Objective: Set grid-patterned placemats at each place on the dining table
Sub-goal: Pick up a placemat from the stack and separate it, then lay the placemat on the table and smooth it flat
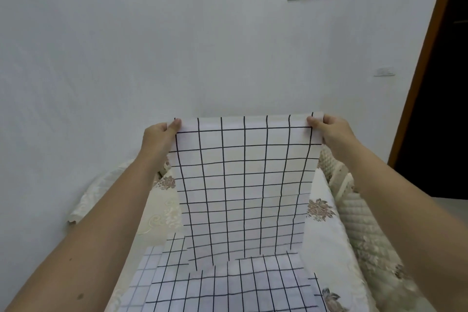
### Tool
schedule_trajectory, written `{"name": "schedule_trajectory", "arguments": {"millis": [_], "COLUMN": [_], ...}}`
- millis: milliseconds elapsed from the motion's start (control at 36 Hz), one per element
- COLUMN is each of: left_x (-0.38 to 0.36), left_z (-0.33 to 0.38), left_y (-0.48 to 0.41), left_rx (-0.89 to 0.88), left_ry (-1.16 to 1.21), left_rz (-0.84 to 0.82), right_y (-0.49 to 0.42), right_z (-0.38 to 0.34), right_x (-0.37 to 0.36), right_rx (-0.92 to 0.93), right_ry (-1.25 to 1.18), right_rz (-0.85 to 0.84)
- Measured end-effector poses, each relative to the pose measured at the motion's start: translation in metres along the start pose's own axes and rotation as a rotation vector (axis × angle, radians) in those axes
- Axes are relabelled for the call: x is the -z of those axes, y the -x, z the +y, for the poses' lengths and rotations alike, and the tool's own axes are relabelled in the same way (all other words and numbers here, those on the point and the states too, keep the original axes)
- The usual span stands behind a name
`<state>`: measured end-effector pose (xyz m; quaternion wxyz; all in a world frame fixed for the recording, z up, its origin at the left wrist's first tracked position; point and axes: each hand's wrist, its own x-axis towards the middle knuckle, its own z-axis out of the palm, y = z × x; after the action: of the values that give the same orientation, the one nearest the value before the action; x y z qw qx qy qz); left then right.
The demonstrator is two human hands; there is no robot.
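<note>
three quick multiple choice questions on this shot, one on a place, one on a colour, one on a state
1. Where do the left hand and right hand grip the lifted placemat?
A) its two top corners
B) its bottom edge
C) its middle

2. What colour are its grid lines?
A) red
B) black
C) green

3. How is it held?
A) rolled up
B) folded in half
C) hanging open

Answers:
1 A, each hand pinches a top corner.
2 B, black lines on white.
3 C, it hangs unfolded above the other placemats on the floral cloth.
</note>
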<state>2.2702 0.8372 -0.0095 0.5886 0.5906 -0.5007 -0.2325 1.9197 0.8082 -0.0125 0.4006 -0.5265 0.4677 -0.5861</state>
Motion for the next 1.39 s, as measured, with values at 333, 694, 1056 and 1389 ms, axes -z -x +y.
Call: {"name": "schedule_trajectory", "arguments": {"millis": [333, 694, 1056, 1389], "left_x": [-0.003, -0.002, 0.019, 0.029], "left_z": [-0.054, -0.118, -0.174, -0.202], "left_y": [0.068, 0.139, 0.216, 0.25], "left_rx": [0.084, 0.318, 0.632, 0.729], "left_ry": [0.078, 0.039, -0.013, -0.191], "left_rz": [-0.057, -0.188, -0.483, -0.521], "right_y": [0.051, 0.112, 0.192, 0.212], "right_z": [0.037, 0.11, 0.169, 0.193], "right_x": [0.028, 0.048, 0.078, 0.079], "right_rx": [-0.081, -0.299, -0.593, -0.777], "right_ry": [0.168, 0.187, 0.17, 0.271], "right_rz": [-0.108, -0.185, -0.358, -0.447]}}
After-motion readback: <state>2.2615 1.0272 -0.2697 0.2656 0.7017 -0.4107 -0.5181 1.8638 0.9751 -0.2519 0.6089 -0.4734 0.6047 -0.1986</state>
